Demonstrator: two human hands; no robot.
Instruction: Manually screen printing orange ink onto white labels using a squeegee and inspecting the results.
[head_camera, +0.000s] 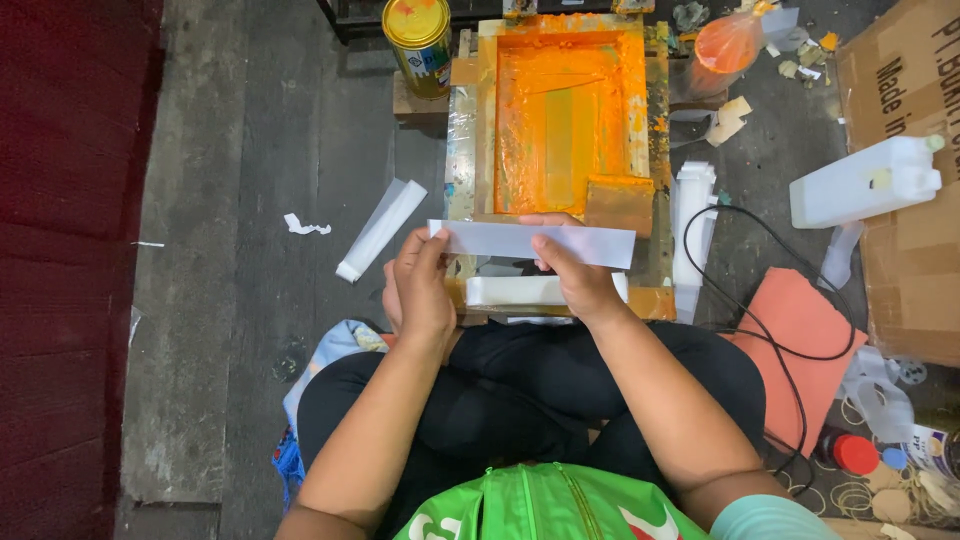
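I sit cross-legged on the floor and hold a long white paper strip flat between both hands. My left hand pinches its left end, and my right hand grips it near the middle from below. Just beyond the strip lies a screen-printing frame smeared with orange ink, a squeegee-like block resting at its near right corner. Under my hands a white stack of strips sits on the frame's near edge.
A yellow tin can stands at the frame's far left. A loose white strip lies on the floor to the left. Right of the frame are a white jug, cardboard boxes, a black cable, an orange sheet and an orange-filled plastic bag.
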